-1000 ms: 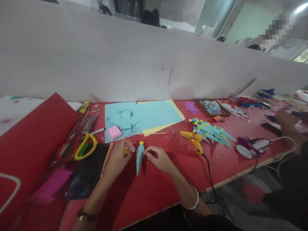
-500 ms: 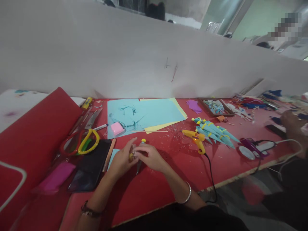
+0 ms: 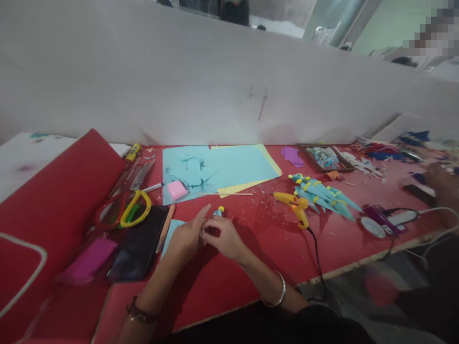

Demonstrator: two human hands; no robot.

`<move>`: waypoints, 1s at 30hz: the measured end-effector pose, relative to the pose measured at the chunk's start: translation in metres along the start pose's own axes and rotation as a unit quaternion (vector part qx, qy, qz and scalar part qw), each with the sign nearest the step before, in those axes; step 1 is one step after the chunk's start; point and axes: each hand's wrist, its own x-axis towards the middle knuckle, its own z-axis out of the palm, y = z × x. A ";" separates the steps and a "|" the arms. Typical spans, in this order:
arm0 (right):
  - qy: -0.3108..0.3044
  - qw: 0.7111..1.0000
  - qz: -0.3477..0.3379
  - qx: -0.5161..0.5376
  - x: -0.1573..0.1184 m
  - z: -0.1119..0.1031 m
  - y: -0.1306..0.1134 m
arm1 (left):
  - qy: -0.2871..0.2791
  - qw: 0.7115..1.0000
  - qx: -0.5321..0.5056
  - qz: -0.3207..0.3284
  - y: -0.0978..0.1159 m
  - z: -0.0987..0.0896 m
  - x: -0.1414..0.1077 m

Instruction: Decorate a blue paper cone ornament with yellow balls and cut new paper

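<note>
My left hand [image 3: 184,239] and my right hand [image 3: 226,237] meet above the red table, fingertips together. Its index finger raised, the left hand closes around something small and shiny, mostly hidden by the fingers. My right thumb and forefinger pinch at that same spot. Just beyond the right hand lies a small blue paper piece with a yellow ball tip [image 3: 220,210], partly covered by the hand. A blue paper scrap [image 3: 172,228] lies beside my left hand, near a wooden stick [image 3: 165,228].
A yellow glue gun [image 3: 294,205] with a black cord rests right of my hands, near several blue paper cones [image 3: 324,193]. Left are large scissors [image 3: 135,209] and a black tablet-like slab [image 3: 138,253]. Blue sheets [image 3: 244,167] lie ahead. Another person's hand [image 3: 439,184] is far right.
The yellowish bit in clear wrap that showed between my fingers is now mostly hidden. The ball-tipped blue piece shows less of its length behind my hands. The view has shifted slightly.
</note>
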 end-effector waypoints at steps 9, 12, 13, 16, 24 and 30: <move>-0.064 0.993 0.006 0.099 0.008 0.001 -0.008 | 0.034 0.999 -0.006 -0.042 0.000 0.000 -0.004; -0.061 0.989 0.028 0.131 0.007 0.001 -0.010 | 0.048 0.997 -0.043 -0.041 0.002 0.001 -0.007; -0.066 0.988 0.027 0.138 0.006 0.001 -0.010 | 0.050 0.996 -0.051 -0.049 0.003 0.001 -0.008; -0.078 0.981 0.024 0.178 0.003 -0.001 -0.010 | 0.054 0.994 -0.037 -0.085 0.011 -0.001 -0.011; -0.025 0.920 0.140 0.366 -0.001 -0.006 -0.006 | 0.086 0.992 0.028 -0.090 0.022 -0.013 -0.010; 0.074 0.920 0.132 0.362 0.000 -0.014 0.001 | 0.052 0.990 0.064 -0.112 0.024 -0.017 -0.009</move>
